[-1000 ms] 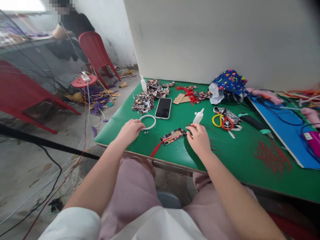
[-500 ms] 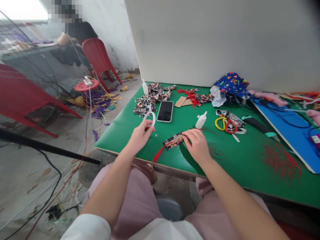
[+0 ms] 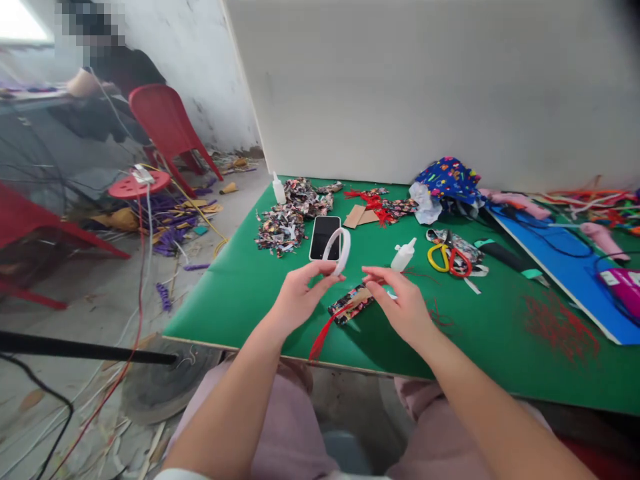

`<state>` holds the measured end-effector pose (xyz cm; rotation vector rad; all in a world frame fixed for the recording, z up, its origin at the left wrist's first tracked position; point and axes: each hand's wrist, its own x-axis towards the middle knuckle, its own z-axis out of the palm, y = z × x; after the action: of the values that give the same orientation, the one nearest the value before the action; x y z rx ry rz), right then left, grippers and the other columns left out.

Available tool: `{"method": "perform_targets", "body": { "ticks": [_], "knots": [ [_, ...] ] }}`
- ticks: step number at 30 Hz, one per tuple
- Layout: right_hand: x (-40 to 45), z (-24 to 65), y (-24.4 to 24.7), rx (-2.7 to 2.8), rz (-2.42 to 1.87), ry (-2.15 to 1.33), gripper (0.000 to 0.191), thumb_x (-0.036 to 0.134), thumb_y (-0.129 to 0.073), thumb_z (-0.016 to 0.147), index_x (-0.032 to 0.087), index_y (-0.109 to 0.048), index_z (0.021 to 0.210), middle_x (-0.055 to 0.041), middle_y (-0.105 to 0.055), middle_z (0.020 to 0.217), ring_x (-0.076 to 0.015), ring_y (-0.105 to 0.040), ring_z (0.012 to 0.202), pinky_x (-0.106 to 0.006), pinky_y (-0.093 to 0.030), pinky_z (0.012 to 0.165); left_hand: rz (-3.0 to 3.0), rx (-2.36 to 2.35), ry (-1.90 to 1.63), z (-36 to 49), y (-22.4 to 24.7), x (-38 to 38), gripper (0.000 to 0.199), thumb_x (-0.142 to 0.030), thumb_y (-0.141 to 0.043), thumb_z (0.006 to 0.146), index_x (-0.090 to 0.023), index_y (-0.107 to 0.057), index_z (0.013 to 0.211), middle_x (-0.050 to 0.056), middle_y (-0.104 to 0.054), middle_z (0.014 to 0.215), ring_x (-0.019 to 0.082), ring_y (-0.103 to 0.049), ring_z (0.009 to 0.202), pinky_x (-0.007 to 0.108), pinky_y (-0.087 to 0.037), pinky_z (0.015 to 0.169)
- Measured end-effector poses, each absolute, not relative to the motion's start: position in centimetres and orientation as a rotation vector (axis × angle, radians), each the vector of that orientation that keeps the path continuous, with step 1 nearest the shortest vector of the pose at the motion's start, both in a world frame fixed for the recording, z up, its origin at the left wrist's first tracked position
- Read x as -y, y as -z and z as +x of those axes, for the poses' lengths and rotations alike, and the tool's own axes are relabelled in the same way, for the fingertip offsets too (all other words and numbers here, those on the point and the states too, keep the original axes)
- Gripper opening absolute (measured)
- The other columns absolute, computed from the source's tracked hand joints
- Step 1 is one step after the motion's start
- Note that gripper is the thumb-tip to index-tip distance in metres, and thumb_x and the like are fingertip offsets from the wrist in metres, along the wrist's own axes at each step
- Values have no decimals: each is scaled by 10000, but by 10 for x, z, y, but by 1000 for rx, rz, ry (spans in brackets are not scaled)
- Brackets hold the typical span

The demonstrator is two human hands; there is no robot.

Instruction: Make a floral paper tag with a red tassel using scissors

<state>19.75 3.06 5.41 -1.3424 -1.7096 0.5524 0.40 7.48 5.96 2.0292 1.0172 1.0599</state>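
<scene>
My left hand [image 3: 303, 300] pinches a white ring, like a thin roll of tape [image 3: 343, 252], and holds it upright above the green table. Facing it, my right hand [image 3: 400, 303] hovers with thumb and fingers apart, and I see nothing held in it. Under its fingertips lies a dark floral fabric strip [image 3: 345, 313] with a tan patch and a red tassel [image 3: 323, 339]. A white squeeze bottle [image 3: 403, 255] stands just beyond the right hand. Partly behind the ring lies a phone [image 3: 320, 233].
Scissors with yellow and red handles [image 3: 450, 260] and a black-and-teal cutter [image 3: 505, 257] lie at right, near a blue board [image 3: 555, 267]. Floral scraps [image 3: 283, 223] and another bottle [image 3: 279, 189] are at back left. Red threads [image 3: 560, 327] are scattered. A person sits beyond a red chair [image 3: 163, 120].
My left hand has brought the white ring rightward, closer to my right hand. The right hand has come off the floral strip, its fingers now raised and spread. The view has shifted right.
</scene>
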Motion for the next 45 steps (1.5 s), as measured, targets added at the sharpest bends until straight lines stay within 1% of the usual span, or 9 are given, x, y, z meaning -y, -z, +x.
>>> {"method": "perform_targets", "body": {
  "ticks": [3, 7, 11, 14, 18, 28, 33, 38, 45],
  "knots": [
    [-43, 184, -67, 1485, -1305, -856, 297, 425, -560, 793, 199, -634, 971, -28, -671, 845, -143, -606, 724, -256, -475, 623, 2303, -867, -1063, 10, -53, -72, 146, -263, -547, 836, -206, -673, 883, 43, -693, 882, 176, -618, 884, 304, -479, 832],
    [-52, 186, -61, 1293, -1336, -927, 267, 436, -614, 740, 182, -653, 811, -1, -620, 659, -110, -545, 553, -222, -432, 486, 2389, -973, -1094, 5, -55, -67, 149, -275, -558, 826, -218, -689, 867, 67, -671, 964, 201, -584, 954, 342, -474, 856],
    [-49, 203, -54, 1137, -1293, -893, 224, 394, -648, 722, 194, -663, 821, -12, -647, 749, -113, -576, 580, -239, -496, 515, 2219, -924, -551, -13, -60, -59, 252, -348, -457, 881, -227, -678, 875, 22, -688, 861, 148, -626, 784, 241, -505, 703],
    [-45, 212, -55, 1075, -1233, -896, 199, 368, -652, 726, 212, -677, 848, -14, -656, 775, -127, -612, 656, -258, -539, 570, 2215, -967, -366, -25, -52, -61, 293, -381, -424, 890, -248, -683, 924, 5, -697, 960, 160, -637, 869, 257, -505, 785],
    [-42, 213, -58, 1058, -1173, -910, 183, 348, -660, 729, 211, -681, 848, -13, -659, 767, -133, -632, 681, -289, -563, 636, 2332, -1175, -463, -38, -33, -75, 329, -394, -417, 885, -230, -679, 996, 43, -620, 1181, 208, -568, 1091, 358, -433, 970],
    [-42, 207, -53, 938, -1057, -1065, 163, 321, -661, 740, 220, -677, 866, -8, -689, 848, -118, -653, 690, -299, -567, 697, 2173, -1456, -1066, -21, -43, -85, 305, -327, -494, 851, -182, -642, 1076, 97, -545, 1275, 252, -464, 1215, 440, -377, 1021],
    [-44, 203, -46, 865, -1051, -1235, 204, 350, -673, 720, 205, -674, 865, -15, -687, 821, -108, -645, 649, -287, -559, 676, 1655, -1030, -1280, 5, -57, -79, 443, -351, -601, 787, -204, -553, 1202, 79, -615, 1183, 203, -591, 1052, 350, -478, 922],
    [-46, 202, -42, 824, -1080, -1291, 231, 353, -687, 700, 182, -669, 853, -21, -685, 793, -97, -634, 616, -261, -547, 649, 1472, -1038, -1299, 21, -60, -81, 279, -365, -644, 739, -159, -689, 921, 58, -717, 823, 162, -657, 700, 275, -545, 651],
    [-48, 206, -42, 734, -1087, -1335, 228, 333, -711, 674, 173, -673, 832, -12, -690, 752, -78, -633, 576, -198, -534, 584, 1646, -1375, -1208, 3, -48, -98, 206, -318, -596, 763, -191, -701, 887, 44, -714, 816, 206, -658, 758, 356, -522, 746]
  ]
}}
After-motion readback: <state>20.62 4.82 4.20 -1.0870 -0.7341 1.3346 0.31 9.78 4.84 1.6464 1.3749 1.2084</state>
